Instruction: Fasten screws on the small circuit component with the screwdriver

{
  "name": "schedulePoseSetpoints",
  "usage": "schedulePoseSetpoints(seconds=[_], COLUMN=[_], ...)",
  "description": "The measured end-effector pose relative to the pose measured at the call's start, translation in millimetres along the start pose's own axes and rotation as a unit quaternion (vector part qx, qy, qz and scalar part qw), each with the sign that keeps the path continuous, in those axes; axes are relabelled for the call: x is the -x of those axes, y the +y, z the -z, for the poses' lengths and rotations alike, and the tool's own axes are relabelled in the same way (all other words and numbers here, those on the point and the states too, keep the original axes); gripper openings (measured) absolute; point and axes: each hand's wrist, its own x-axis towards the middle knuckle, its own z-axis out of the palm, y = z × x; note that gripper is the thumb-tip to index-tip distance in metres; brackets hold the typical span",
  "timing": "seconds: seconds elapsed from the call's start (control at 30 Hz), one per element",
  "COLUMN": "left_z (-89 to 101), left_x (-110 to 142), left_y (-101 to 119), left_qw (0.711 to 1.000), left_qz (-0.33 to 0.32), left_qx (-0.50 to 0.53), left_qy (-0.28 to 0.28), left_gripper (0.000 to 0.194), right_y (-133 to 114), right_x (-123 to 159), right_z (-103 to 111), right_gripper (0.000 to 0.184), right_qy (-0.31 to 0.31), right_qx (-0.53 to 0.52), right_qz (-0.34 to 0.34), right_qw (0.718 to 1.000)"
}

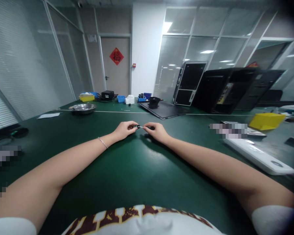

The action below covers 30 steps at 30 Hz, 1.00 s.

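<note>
Both my hands meet in front of me over the green table [142,166]. My left hand [124,130] pinches a small dark piece [136,126] between thumb and fingertips; its kind is too small to tell. A thin, light metal shaft [141,127] spans the short gap from that piece to the fingertips of my right hand [157,131]. The right fingers are closed around the shaft's other end, which is mostly hidden, so I cannot tell what tool or part it belongs to.
Beyond my hands lie a metal bowl [82,108], blue bins [121,99] and a black panel [164,111]. To the right are a long white device [259,156], a yellow box [267,120] and large black cases [217,88]. White paper [48,115] lies left.
</note>
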Motion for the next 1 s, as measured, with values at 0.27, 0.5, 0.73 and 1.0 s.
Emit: schedulePoseSetpoints(seconds=[0.27,0.5,0.73,1.0], left_z=[4.7,5.2,7.3,7.5], left_x=[1.1,-0.9,-0.8,-1.1], left_y=[6.2,7.1,7.9,4.0], left_qw=[0.998,0.999,0.977,0.94], left_qz=[-0.019,0.036,0.125,0.175], left_qx=[-0.061,0.001,0.167,0.288], left_qy=[0.026,0.008,-0.045,-0.044], left_gripper=[0.031,0.035,0.044,0.047], right_y=[4.1,-1.3,-0.8,-0.4], right_x=[-0.4,0.5,0.9,0.8], right_z=[-1.3,0.4,-0.5,-0.2], right_gripper=[0.019,0.018,0.019,0.019], right_qy=[0.003,0.005,0.005,0.005], right_qx=[0.039,0.066,0.075,0.078], right_qz=[-0.03,-0.012,-0.007,-0.002], right_qw=[0.999,0.998,0.997,0.997])
